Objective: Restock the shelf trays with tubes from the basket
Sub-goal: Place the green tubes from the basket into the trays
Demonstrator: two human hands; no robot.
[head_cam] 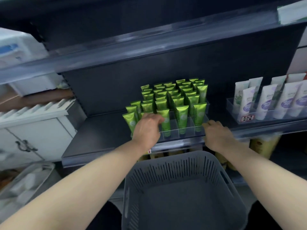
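Observation:
Several rows of green tubes (182,118) stand in a clear divided tray (174,135) on the middle shelf. My left hand (147,128) reaches over the tray's front left corner, its fingers curled down around a front-row green tube (166,123). My right hand (216,133) is at the tray's front right corner, with its fingertips curled on the clear rim. The grey slotted basket (176,190) sits below the shelf between my forearms, and no tubes show inside it.
A second clear tray (232,105) with white and purple tubes stands further right on the same shelf. The shelf's front rail (179,145) runs under both hands. A white cabinet (33,130) is at the left, and yellow packs (264,143) sit on the lower shelf.

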